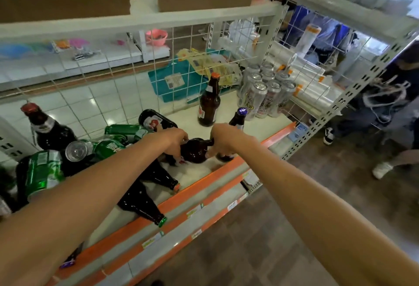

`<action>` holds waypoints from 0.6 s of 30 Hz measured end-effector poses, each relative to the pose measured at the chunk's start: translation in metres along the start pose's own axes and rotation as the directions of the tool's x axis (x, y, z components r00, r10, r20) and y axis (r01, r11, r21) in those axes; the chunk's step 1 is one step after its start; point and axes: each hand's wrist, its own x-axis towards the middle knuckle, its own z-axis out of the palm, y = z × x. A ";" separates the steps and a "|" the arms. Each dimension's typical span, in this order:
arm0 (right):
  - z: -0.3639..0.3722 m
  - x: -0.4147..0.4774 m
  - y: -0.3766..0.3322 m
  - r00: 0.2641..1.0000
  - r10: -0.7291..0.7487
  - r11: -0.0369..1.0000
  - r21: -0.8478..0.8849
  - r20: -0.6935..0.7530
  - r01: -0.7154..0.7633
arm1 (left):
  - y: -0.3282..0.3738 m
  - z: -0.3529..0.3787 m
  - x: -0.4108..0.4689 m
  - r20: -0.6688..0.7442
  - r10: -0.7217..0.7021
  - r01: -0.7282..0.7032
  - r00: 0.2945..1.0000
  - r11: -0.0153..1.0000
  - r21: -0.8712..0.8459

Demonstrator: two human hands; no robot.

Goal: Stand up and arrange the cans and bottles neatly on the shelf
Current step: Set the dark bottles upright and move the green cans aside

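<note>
Nearest, along the orange shelf edge (204, 181): a green-capped bottle (145, 206) and a red-capped bottle (164, 176), both brown, flat on their sides, necks toward the front right. Just behind, on the white shelf, the gripped bottle (193, 151), also on its side, long axis across the shelf, neck to the right. Left hand (175, 141) curled over its body; right hand (223, 140) curled round its neck, with a purple-capped bottle (240, 118) upright just behind. To the left, a heap of green cans (43, 174), at least three, all tipped over, plus a red-labelled bottle (156, 122) lying and a leaning bottle (45, 126). Farther back, one orange-capped bottle (209, 101) upright, then at least eight silver cans (260, 97) standing in a tight block by the wire grid (136, 58). At least seven bottles in all.
</note>
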 end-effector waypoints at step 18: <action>-0.047 -0.004 -0.028 0.987 -0.154 0.978 -0.149 -0.048 0.145 | 0.006 0.019 -0.012 -0.064 0.082 -0.096 0.995 0.962 -0.254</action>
